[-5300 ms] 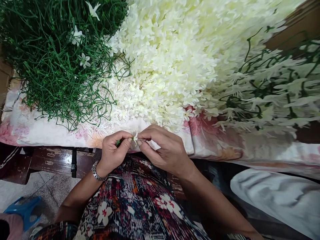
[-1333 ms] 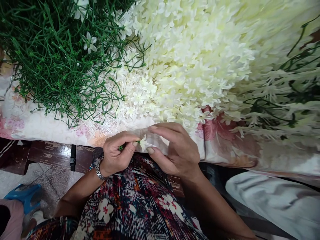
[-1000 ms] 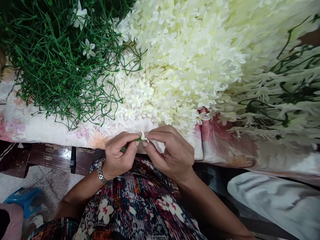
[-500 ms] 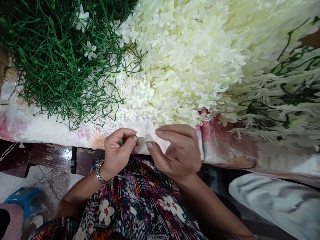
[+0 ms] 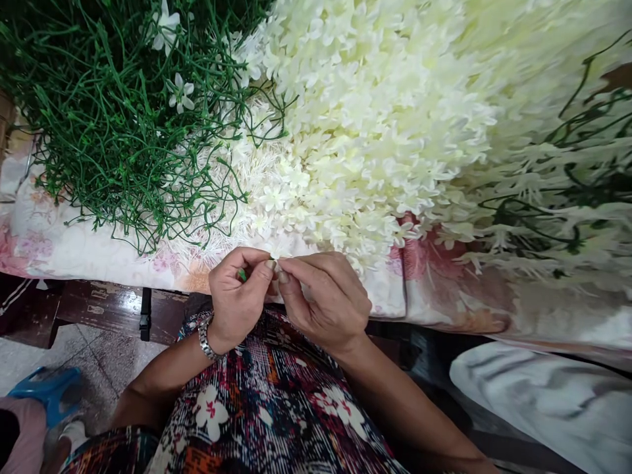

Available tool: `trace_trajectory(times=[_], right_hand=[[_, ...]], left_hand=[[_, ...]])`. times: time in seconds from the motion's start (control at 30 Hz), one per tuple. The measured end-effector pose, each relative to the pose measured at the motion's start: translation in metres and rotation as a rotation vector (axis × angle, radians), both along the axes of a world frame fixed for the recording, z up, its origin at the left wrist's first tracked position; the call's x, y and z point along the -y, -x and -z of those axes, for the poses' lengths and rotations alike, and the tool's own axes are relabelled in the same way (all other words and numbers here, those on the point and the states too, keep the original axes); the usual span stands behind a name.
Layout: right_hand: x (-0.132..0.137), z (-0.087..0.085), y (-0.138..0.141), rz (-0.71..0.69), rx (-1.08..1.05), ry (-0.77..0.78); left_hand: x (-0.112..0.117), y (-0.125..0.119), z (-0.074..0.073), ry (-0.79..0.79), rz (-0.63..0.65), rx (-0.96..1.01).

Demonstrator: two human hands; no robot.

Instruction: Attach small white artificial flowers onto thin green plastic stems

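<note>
My left hand [image 5: 237, 299] pinches a thin green stem [image 5: 241, 274] between thumb and fingers; a metal watch sits on its wrist. My right hand [image 5: 323, 299] meets it fingertip to fingertip, pinching a small white flower piece [image 5: 275, 263] at the stem's tip. Both hands hover at the near edge of a floral cloth [image 5: 74, 253]. Just beyond them lies a big heap of loose cream-white flowers [image 5: 375, 118]. A tangle of bare green stems [image 5: 113, 125] fills the far left.
Assembled stems with white blooms [image 5: 557, 197] lie at the right. A dark wooden bench edge [image 5: 108, 309] shows under the cloth. A blue stool [image 5: 47, 392] stands on the floor at lower left. White fabric [image 5: 543, 401] sits at lower right. My patterned clothing [image 5: 266, 415] covers my lap.
My right hand had drawn back a little from the left hand half a second ago; now its fingertips are closed again against the flower at the stem's tip. The left hand stayed put.
</note>
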State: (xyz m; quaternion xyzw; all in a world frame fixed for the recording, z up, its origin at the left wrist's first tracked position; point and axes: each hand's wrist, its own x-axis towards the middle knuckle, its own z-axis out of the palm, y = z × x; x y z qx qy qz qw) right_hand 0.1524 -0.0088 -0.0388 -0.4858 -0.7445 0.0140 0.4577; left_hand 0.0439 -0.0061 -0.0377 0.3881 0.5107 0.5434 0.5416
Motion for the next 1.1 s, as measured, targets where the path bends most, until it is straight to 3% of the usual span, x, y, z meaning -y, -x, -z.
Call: trace_trajectory(times=[0.37, 0.6, 0.8, 0.97, 1.1], right_hand=[[0.002, 0.003, 0.003, -0.012, -0.033, 0.030], [0.004, -0.002, 0.002, -0.050, -0.198, 0.252], [0.003, -0.005, 0.002, -0.100, -0.344, 0.334], [0.005, -0.007, -0.001, -0.134, -0.391, 0.317], [0.004, -0.006, -0.003, -0.096, -0.298, 0.272]], left_hand=[[0.000, -0.001, 0.002, -0.009, -0.036, -0.039], [0.000, 0.000, 0.003, -0.041, -0.026, -0.125], [0.000, 0.001, 0.002, -0.067, -0.013, -0.156], [0.000, 0.001, 0.004, -0.033, 0.001, -0.060], [0.001, 0.001, 0.006, 0.033, 0.030, 0.007]])
